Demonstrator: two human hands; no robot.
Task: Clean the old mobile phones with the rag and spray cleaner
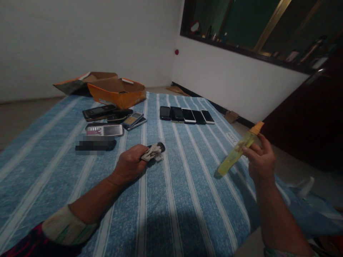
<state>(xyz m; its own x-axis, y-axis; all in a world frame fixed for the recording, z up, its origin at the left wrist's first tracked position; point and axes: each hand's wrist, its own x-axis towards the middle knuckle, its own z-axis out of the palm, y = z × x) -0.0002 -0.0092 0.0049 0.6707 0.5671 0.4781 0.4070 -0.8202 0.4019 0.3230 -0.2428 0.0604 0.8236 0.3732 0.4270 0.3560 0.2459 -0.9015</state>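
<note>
My left hand (131, 160) is closed over the middle of the table around a crumpled whitish cloth (152, 152). A small black object (161, 145) pokes out past the cloth; the rest of it is hidden, so its kind is unclear. On the right, my right hand (261, 159) grips a yellow spray bottle (235, 151) near its orange top. The bottle is tilted, its base low by the tablecloth; whether it touches I cannot tell. Beyond my left hand lie several old mobile phones, among them a silver one (105, 130) and a blue one (133, 120).
A row of several dark-screened phones (188, 116) lies at the back of the striped blue tablecloth (184, 171). An open orange cardboard box (120, 96) stands at the far left. White walls and a window ledge (241, 51) bound the room.
</note>
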